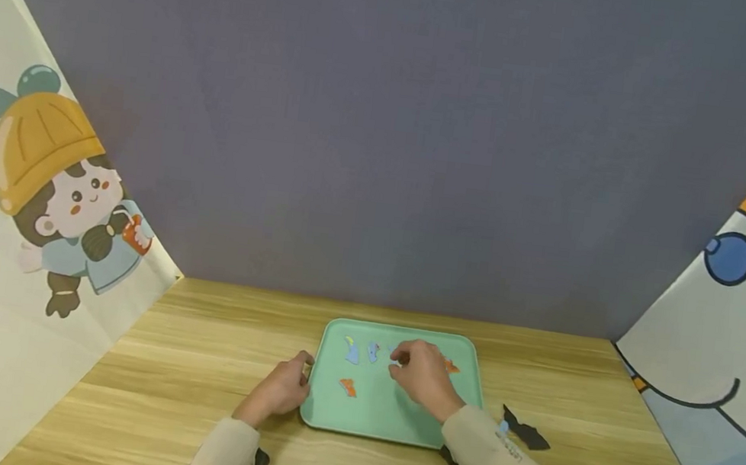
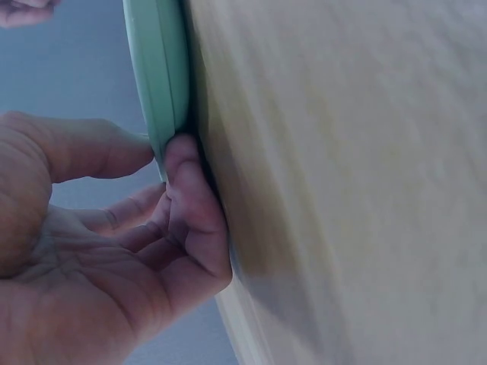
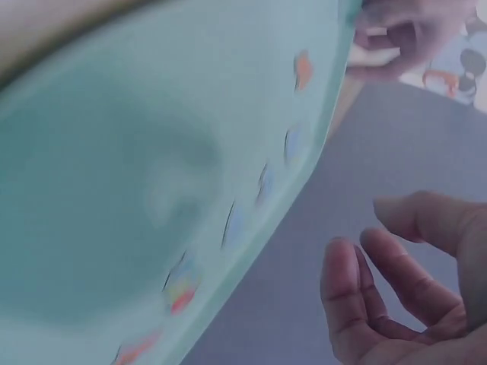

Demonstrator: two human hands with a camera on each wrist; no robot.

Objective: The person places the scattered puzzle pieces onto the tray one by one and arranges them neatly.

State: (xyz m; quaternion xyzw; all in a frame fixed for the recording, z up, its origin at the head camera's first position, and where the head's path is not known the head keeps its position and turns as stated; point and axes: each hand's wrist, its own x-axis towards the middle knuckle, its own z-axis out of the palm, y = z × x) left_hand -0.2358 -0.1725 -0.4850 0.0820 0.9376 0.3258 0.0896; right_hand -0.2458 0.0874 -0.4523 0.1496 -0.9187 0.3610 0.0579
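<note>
A light green tray (image 1: 380,416) lies on the wooden table. My left hand (image 1: 286,385) grips its left edge; in the left wrist view the thumb is on the upper side of the rim and fingers are tucked beneath. Over the tray's right half hovers my right hand (image 1: 424,376), fingers loosely bent, thumb apart, holding nothing. Small flat pieces lie on the tray: a blue-and-yellow piece (image 1: 352,351), a blue piece (image 1: 372,352) and an orange piece (image 1: 347,388), with another orange piece (image 1: 451,366) partly behind my right hand. A multicoloured piece (image 3: 181,289) shows in the right wrist view.
Right of the tray, a black strap-like thing (image 1: 526,432) lies on the wooden table (image 1: 216,337). A grey panel (image 1: 382,149) stands behind the table. Panels with cartoon prints (image 1: 66,197) flank both sides.
</note>
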